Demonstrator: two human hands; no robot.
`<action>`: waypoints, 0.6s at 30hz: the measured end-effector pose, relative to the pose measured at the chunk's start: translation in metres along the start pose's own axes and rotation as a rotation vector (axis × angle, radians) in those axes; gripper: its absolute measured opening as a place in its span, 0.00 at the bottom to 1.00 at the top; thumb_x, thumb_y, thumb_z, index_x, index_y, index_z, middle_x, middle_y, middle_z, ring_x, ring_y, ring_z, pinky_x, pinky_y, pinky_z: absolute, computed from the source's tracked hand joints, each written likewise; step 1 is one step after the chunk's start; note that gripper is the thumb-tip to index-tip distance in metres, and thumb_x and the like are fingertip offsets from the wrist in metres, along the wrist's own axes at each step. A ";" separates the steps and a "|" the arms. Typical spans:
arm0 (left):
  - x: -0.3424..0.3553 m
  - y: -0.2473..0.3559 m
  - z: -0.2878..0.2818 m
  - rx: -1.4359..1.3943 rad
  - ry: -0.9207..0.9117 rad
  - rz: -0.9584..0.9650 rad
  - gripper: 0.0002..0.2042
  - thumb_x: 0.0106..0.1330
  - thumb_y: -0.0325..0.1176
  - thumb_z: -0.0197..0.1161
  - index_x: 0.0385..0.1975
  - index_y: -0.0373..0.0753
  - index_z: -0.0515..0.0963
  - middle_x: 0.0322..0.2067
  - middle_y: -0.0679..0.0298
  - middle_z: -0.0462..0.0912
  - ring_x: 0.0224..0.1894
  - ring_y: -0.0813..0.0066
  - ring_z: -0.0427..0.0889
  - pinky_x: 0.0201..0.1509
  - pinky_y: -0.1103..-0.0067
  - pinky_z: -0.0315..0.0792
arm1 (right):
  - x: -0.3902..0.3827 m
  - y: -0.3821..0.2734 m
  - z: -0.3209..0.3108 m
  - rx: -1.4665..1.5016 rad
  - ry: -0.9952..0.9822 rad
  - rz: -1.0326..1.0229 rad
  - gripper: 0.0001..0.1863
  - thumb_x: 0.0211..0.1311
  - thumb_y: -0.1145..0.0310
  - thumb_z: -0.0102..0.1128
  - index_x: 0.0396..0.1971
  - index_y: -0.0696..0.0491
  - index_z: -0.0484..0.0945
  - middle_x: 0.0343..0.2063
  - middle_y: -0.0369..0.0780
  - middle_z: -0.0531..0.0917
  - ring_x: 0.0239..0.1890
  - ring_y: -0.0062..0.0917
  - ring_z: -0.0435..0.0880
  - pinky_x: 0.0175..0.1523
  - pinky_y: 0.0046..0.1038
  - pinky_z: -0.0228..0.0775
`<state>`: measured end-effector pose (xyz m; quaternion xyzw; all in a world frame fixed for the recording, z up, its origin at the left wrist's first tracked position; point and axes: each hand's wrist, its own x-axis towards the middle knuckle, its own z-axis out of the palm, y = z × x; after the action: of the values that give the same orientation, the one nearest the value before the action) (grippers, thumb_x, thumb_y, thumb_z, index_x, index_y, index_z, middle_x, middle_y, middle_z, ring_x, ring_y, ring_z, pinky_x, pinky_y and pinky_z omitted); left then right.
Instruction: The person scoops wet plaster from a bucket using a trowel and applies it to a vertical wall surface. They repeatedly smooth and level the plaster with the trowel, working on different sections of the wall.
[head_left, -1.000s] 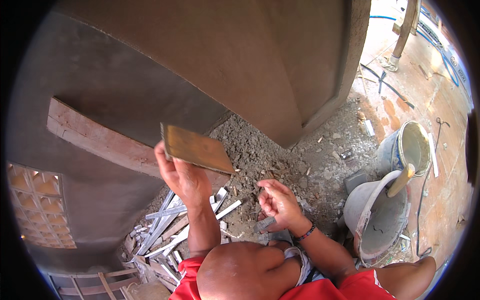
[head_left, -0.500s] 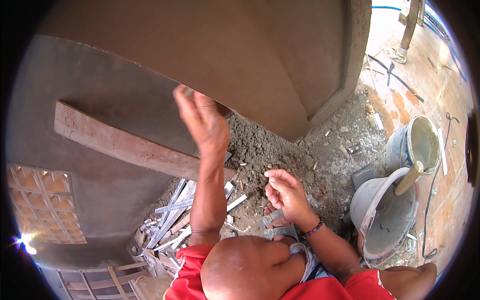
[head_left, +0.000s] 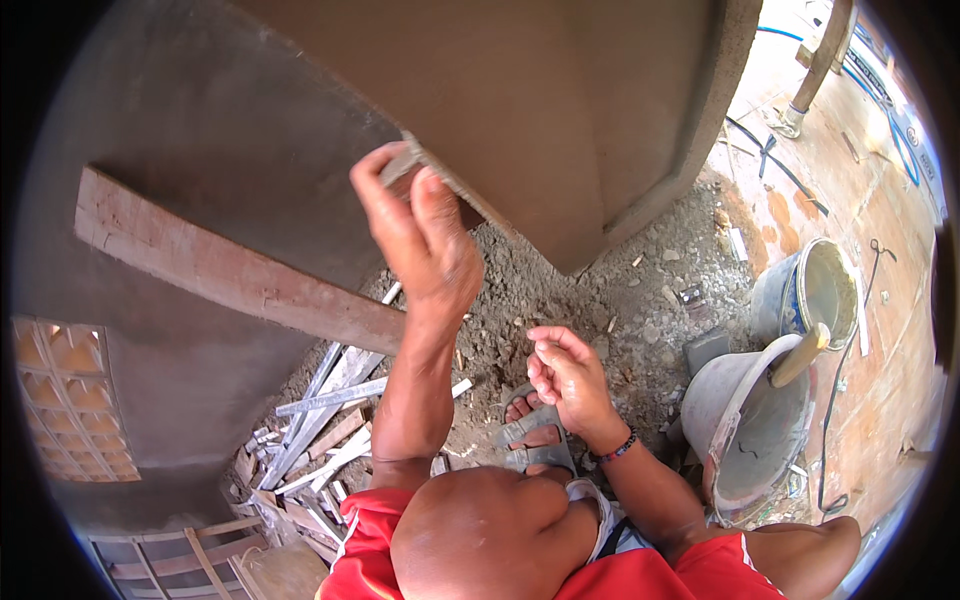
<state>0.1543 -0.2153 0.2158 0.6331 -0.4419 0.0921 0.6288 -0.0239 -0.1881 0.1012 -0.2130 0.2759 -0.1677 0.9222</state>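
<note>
My left hand (head_left: 425, 230) is raised at the slanting edge (head_left: 450, 180) of a smooth brown plastered panel (head_left: 500, 110). Its thumb and fingers close round a small flat grey-brown piece (head_left: 403, 168), too blurred to name, against that edge. Lower and to the right, my right hand (head_left: 572, 380) hangs with its fingers loosely curled in, and no object shows in it. A dark bracelet (head_left: 618, 447) circles that wrist. A long wooden plank (head_left: 235, 260) passes beside my left forearm, in front of a grey plastered wall (head_left: 240, 110).
Wet mortar and rubble (head_left: 640, 310) cover the ground below the panel. Offcuts of wood and pale strips (head_left: 330, 410) lie in a heap at lower left. A bucket (head_left: 775, 300) and a wide tub (head_left: 715, 410) with a wooden handle (head_left: 800, 356) stand at right.
My left hand has come slightly right and down relative to the panel, and the piece between its fingers shows more. The right hand stays nearly still. The whole view has shifted a little.
</note>
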 end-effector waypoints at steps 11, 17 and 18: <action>-0.019 -0.015 -0.009 -0.218 -0.118 -0.197 0.14 0.75 0.37 0.53 0.49 0.32 0.66 0.38 0.60 0.75 0.39 0.74 0.74 0.43 0.76 0.71 | 0.000 0.003 -0.007 -0.075 0.133 0.001 0.09 0.72 0.70 0.52 0.48 0.54 0.74 0.24 0.36 0.76 0.20 0.15 0.70 0.21 0.16 0.56; -0.020 -0.014 0.013 -0.046 -0.050 0.027 0.16 0.70 0.34 0.60 0.48 0.30 0.65 0.36 0.44 0.75 0.39 0.48 0.79 0.45 0.63 0.72 | 0.007 0.005 -0.012 -0.128 0.166 0.001 0.10 0.71 0.69 0.52 0.49 0.54 0.75 0.25 0.37 0.76 0.20 0.17 0.69 0.22 0.17 0.56; -0.020 -0.025 0.015 -0.051 -0.070 -0.067 0.16 0.70 0.34 0.60 0.48 0.30 0.66 0.36 0.45 0.75 0.39 0.48 0.79 0.46 0.63 0.71 | 0.007 0.006 -0.012 -0.138 0.175 -0.004 0.11 0.71 0.69 0.52 0.49 0.54 0.75 0.25 0.37 0.76 0.20 0.18 0.69 0.22 0.17 0.56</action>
<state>0.1527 -0.2241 0.1813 0.6343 -0.4443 0.0373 0.6315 -0.0241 -0.1901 0.0861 -0.2611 0.3656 -0.1681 0.8774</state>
